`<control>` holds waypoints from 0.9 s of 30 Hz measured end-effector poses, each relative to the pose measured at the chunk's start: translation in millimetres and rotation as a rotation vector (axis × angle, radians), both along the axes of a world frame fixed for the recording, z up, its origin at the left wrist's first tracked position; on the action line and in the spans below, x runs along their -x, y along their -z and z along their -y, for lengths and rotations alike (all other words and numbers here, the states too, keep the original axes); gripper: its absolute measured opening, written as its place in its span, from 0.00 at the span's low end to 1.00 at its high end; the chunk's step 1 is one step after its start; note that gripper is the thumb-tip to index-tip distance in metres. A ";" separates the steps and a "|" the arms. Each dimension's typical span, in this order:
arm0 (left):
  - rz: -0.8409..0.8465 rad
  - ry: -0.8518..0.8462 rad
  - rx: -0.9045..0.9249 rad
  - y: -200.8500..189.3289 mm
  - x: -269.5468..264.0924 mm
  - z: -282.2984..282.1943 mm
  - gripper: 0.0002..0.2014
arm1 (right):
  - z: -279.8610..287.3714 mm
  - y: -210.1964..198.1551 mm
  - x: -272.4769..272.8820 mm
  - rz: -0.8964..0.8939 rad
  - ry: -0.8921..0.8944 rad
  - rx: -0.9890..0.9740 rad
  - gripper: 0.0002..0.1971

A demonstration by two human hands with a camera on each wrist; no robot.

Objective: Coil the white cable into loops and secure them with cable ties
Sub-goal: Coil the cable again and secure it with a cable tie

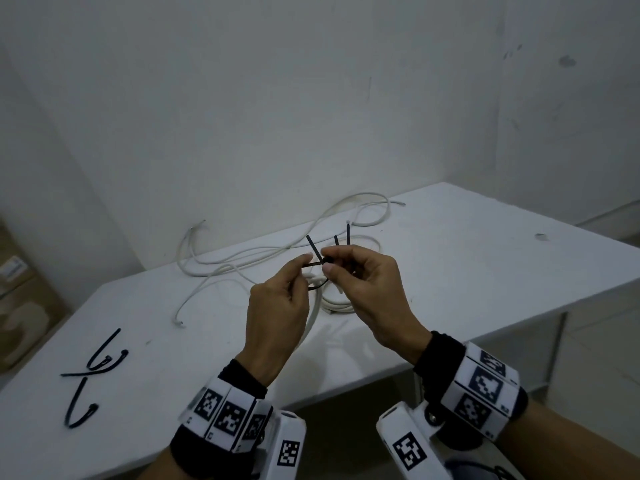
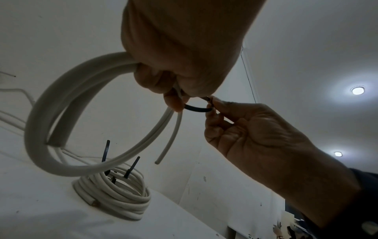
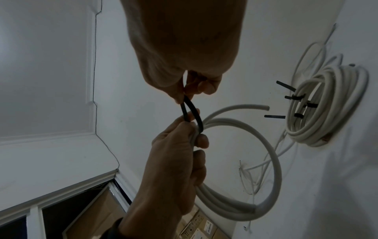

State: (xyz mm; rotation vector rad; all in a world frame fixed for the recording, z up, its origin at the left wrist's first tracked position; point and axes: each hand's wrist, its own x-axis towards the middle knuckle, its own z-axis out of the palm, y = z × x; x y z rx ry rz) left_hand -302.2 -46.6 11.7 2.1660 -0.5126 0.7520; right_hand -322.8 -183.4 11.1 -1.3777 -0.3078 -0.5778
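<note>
Both hands are raised over the white table [image 1: 485, 271]. My left hand [image 1: 304, 264] grips a small coil of white cable [image 2: 61, 105], whose loops hang below the fist [image 3: 267, 145]. A black cable tie [image 2: 197, 108] loops round the bundle at the fingers. The left thumb and forefinger also pinch one side of this tie [image 3: 185, 113]. My right hand [image 1: 327, 265] pinches the tie's other end, and its tail [image 1: 313, 249] sticks upward. A second white coil [image 2: 114, 194], bound with several black ties, lies on the table under my hands.
Loose white cables [image 1: 259, 258] sprawl across the back of the table by the wall. Three spare black ties [image 1: 100, 362] lie at the front left. Cardboard boxes [image 1: 20, 306] stand on the floor to the left. The table's edge runs just below my wrists.
</note>
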 end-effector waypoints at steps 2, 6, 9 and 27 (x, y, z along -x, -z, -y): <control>-0.001 -0.005 -0.011 0.2 0.6 -0.6 0.17 | 0.4 1.2 -0.6 -0.004 0.003 0.016 0.13; -0.010 -0.012 -0.031 0.8 1.0 -1.3 0.17 | 1.4 3.1 -1.8 -0.017 0.000 0.036 0.12; -0.018 -0.025 -0.061 1.2 1.6 -1.0 0.17 | 3.5 5.3 -3.0 -0.021 0.017 0.096 0.11; -0.055 -0.044 -0.120 5.4 1.7 3.2 0.14 | 10.7 18.5 -10.6 -0.010 0.069 0.159 0.10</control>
